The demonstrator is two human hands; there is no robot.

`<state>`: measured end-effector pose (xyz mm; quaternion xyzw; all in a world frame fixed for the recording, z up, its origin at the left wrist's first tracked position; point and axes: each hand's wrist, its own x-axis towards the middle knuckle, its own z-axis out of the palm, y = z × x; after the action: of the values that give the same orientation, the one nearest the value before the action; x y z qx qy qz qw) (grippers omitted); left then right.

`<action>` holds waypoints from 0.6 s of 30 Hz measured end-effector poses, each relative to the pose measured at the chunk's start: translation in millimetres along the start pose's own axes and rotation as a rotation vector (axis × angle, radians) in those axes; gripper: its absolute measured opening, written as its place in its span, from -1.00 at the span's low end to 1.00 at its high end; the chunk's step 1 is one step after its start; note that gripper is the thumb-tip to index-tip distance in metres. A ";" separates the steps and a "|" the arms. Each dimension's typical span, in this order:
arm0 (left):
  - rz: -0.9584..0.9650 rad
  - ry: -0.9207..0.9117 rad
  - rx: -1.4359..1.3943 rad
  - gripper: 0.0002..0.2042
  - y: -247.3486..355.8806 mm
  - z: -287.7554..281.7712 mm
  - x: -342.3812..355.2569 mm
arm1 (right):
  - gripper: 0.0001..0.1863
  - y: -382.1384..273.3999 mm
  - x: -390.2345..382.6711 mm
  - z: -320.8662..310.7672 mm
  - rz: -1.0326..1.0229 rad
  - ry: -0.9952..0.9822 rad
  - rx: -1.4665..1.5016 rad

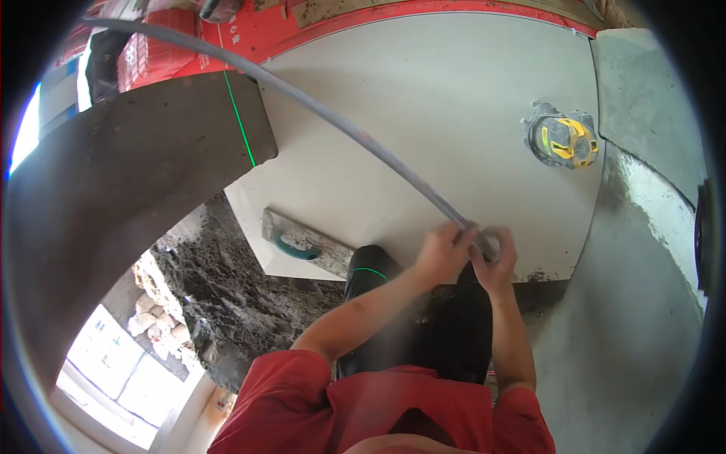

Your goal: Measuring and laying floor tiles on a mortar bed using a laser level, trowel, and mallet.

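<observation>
A long, narrow grey bar point(333, 117) runs slantwise over a large pale tile point(423, 68), from the far left down to my hands. My left hand point(442, 253) is closed on the bar close to its near end. Right beside it, my right hand point(495, 261) grips the end of the bar between thumb and fingers. The bar looks curved through the wide lens. To the left of my knees, a flat trowel point(325, 250) with a green handle lies on the tile. On the tile's right side sits a round, mortar-smeared yellow and grey tool point(566, 140).
Rough dark mortar point(242, 280) borders the tile at the near left. A dark slab point(136, 159) crossed by a green laser line rises at the left. Red sheeting point(242, 34) covers the far edge. A grey wall point(628, 303) stands close on the right.
</observation>
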<state>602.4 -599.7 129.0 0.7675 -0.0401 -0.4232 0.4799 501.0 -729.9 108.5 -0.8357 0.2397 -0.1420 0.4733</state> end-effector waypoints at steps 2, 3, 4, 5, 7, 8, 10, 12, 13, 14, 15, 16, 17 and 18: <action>-0.112 0.052 0.207 -0.79 27.8 -62.4 10.1 | -0.70 5.1 22.6 -0.3 0.066 0.080 0.064; -0.026 0.112 0.238 -0.79 50.4 -107.7 13.6 | -0.73 13.5 35.0 2.3 0.131 0.155 0.112; 0.076 0.175 0.318 -0.80 60.9 -158.5 15.4 | -0.74 32.1 44.5 8.9 0.331 0.088 0.146; 0.175 0.325 0.248 -0.77 85.3 -199.5 17.5 | -0.74 60.7 50.7 19.8 0.532 0.015 0.181; 0.262 0.654 0.310 -0.76 130.4 -280.6 26.5 | -0.60 130.1 53.8 42.5 0.633 -0.150 0.057; 0.280 0.750 0.562 -0.75 168.4 -303.7 27.1 | -0.60 144.4 59.3 48.3 0.643 -0.152 0.067; 0.478 0.863 0.604 -0.78 197.4 -371.8 31.3 | -0.44 156.3 72.4 68.2 0.802 -0.347 -0.024; 0.517 0.893 0.802 -0.76 210.8 -415.2 41.5 | -0.42 157.5 90.1 68.7 0.949 -0.358 0.139; 0.548 0.914 0.622 -0.74 209.5 -430.8 54.5 | -0.40 156.3 100.1 66.1 1.094 -0.356 0.290; 0.575 0.928 0.448 -0.70 212.5 -437.2 65.0 | -0.40 155.5 104.1 67.5 1.100 -0.366 0.310; 0.572 0.922 0.470 -0.70 209.5 -439.8 76.1 | -0.40 155.4 106.6 68.6 1.102 -0.367 0.311; 0.547 0.996 0.524 -0.67 203.4 -431.7 90.1 | -0.40 155.4 107.0 69.5 1.110 -0.364 0.307; 0.520 1.068 0.576 -0.64 197.2 -429.3 103.3 | -0.40 153.8 108.0 67.4 1.127 -0.368 0.319; 0.514 1.054 0.593 -0.64 188.2 -436.1 115.9 | -0.40 152.6 108.9 64.9 1.125 -0.370 0.300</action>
<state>1041.3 -448.3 282.2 0.9378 -0.0966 0.1664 0.2891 582.5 -807.9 -54.7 -0.5161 0.5355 0.2451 0.6220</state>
